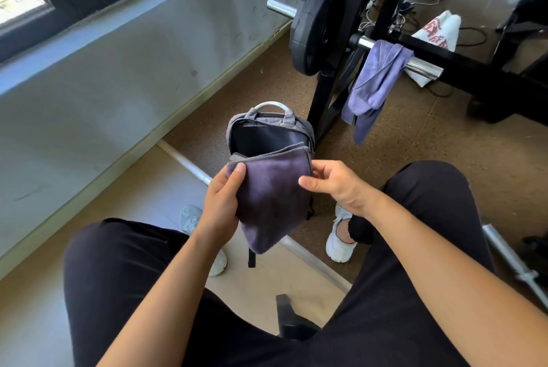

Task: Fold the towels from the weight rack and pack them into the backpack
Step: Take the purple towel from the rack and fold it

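A folded dark purple towel [272,197] hangs between my knees, just in front of the open grey backpack [267,132] that stands on the floor. My left hand [221,203] grips the towel's left edge, thumb on top. My right hand [335,184] pinches the towel's upper right corner, with the thumb held loosely apart. A second, lighter purple towel [375,85] is draped over the chrome bar [421,65] of the black weight rack [332,91], hanging down to the right of the backpack.
A black weight plate [317,25] sits on the rack. A white bag with red print [436,31] lies on the floor behind it among cables. A barbell [192,169] lies on the floor by the wall. My legs and white shoes flank the backpack.
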{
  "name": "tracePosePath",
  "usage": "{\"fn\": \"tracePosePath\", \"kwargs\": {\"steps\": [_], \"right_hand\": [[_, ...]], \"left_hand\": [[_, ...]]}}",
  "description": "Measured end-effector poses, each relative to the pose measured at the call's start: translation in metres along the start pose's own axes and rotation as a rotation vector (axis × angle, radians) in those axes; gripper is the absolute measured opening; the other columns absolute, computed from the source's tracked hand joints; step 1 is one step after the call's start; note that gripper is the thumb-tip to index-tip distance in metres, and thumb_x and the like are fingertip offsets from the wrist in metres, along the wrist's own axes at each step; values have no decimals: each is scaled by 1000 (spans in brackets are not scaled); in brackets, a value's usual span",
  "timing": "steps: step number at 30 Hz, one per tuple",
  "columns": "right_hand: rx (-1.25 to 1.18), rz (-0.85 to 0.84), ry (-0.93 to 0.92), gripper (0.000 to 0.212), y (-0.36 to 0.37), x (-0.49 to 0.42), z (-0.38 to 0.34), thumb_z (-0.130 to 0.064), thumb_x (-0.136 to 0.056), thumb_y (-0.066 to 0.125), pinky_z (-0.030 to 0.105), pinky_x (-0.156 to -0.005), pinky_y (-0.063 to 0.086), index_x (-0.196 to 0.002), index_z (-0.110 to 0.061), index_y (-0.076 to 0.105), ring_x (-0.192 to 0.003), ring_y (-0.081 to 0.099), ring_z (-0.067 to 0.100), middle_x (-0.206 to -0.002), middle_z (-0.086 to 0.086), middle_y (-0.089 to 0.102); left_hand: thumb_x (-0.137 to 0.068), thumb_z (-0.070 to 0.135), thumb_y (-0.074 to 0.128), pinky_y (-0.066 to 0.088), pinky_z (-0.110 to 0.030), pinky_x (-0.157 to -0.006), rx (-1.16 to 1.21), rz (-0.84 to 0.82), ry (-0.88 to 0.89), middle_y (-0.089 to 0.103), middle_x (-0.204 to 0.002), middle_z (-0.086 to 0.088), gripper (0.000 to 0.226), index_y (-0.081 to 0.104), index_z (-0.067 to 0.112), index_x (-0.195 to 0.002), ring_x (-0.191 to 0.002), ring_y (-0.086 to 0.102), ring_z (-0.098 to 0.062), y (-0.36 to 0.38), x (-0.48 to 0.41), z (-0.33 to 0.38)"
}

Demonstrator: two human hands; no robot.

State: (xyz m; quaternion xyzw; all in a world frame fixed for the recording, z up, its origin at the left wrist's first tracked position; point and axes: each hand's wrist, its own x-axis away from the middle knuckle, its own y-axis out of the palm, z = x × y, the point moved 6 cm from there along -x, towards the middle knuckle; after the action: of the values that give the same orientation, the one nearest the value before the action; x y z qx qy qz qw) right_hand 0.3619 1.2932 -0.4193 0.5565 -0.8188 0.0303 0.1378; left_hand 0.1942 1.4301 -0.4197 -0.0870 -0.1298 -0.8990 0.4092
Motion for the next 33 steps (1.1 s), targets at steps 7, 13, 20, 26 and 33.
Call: {"fn": "tracePosePath", "kwargs": {"steps": [7, 13, 20, 26, 33], "right_hand": [[163, -153, 146, 27, 23, -3, 23, -5, -90, 71, 25, -92, 53, -117, 0, 71, -105, 70, 17, -115, 14, 74], [-12, -63, 92, 18, 21, -4, 13, -18, -96, 64, 35, -89, 49, -101, 0, 67, -91, 65, 22, -96, 12, 70], [-291, -5, 34, 17, 27, 0, -2, -20, -101, 55, 30, -88, 49, -109, -7, 62, -98, 61, 20, -105, 13, 64], [-429, 182, 7, 16, 14, -1, -5, -19, -102, 53, 33, -97, 50, -111, -11, 64, -109, 63, 22, -113, 13, 66], [-76, 368, 19, 14, -6, 1, 4, -34, -96, 59, 40, -85, 45, -91, -24, 67, -95, 59, 21, -97, 14, 65]], "left_hand": [[-100, 48, 57, 48, -46, -109, 410, 94, -299, 70, -129, -19, 53, 63, 8, -134, -123, 66, -30, -14, -6, -10], [-103, 44, 53, 46, -43, -111, 518, 156, -361, 72, -128, -14, 46, 65, 10, -131, -124, 65, -26, -26, -10, -12], [-97, 68, 42, 39, -49, -116, 687, 73, -346, 64, -137, -20, 79, 58, 4, -141, -131, 60, -36, -23, -12, -14], [-82, 79, 51, 41, -44, -97, 255, -193, -437, 76, -96, -12, 77, 80, 10, -103, -100, 65, -31, 8, 5, -33], [-85, 23, 77, 49, -47, -91, 6, -203, -247, 73, -91, -10, 16, 78, 12, -96, -86, 69, -22, 4, 0, -28]]}}
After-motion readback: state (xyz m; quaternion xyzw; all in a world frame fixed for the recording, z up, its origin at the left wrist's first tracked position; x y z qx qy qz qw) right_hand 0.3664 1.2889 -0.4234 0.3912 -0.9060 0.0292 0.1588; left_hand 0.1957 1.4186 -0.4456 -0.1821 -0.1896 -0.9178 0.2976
